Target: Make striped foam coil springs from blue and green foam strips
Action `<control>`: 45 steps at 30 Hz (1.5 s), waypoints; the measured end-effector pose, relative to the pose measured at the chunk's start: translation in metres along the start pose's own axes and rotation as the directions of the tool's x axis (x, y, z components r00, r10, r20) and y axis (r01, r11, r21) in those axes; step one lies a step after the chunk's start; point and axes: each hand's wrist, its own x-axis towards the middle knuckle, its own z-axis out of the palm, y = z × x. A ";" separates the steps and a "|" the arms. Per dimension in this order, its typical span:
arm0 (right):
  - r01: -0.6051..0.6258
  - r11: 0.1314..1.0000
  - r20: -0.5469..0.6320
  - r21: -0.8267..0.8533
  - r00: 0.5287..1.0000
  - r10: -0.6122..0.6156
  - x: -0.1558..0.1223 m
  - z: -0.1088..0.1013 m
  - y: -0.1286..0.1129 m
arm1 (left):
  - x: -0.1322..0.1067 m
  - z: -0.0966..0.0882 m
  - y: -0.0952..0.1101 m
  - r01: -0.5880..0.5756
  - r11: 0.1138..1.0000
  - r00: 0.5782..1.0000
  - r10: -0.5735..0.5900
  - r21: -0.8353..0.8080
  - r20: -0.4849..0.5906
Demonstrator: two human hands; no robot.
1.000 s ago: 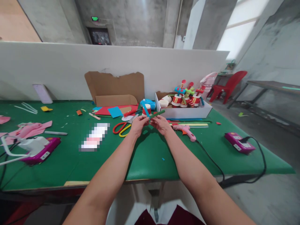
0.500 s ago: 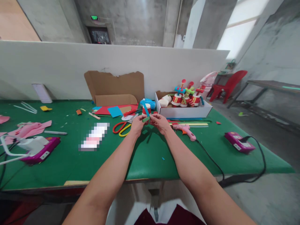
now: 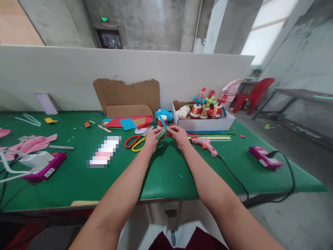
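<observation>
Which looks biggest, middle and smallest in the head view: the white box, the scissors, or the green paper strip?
Largest first: white cardboard box, then red-and-yellow-handled metal scissors, then short green paper strip.

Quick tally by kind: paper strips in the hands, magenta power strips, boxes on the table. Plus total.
Paper strips, pinched between left hand and right hand: 2 (green strip, blue strip)
Magenta power strips: 2 (left power strip, right power strip)
Boxes: 2 (brown cardboard box, white box)
Total: 6
</observation>
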 end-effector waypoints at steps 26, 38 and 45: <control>-0.065 0.996 -0.082 0.059 0.994 0.069 0.001 0.006 0.006 | -0.004 0.006 0.003 0.004 1.000 0.999 -0.005 -0.027 -0.034; -0.058 0.994 0.055 0.089 0.997 0.054 0.001 0.005 0.011 | -0.004 0.004 0.005 0.021 0.999 0.999 -0.023 -0.050 -0.048; -0.164 0.972 0.066 0.167 0.986 0.155 0.002 0.005 0.009 | -0.004 0.004 0.005 0.017 0.998 0.999 -0.019 -0.054 -0.049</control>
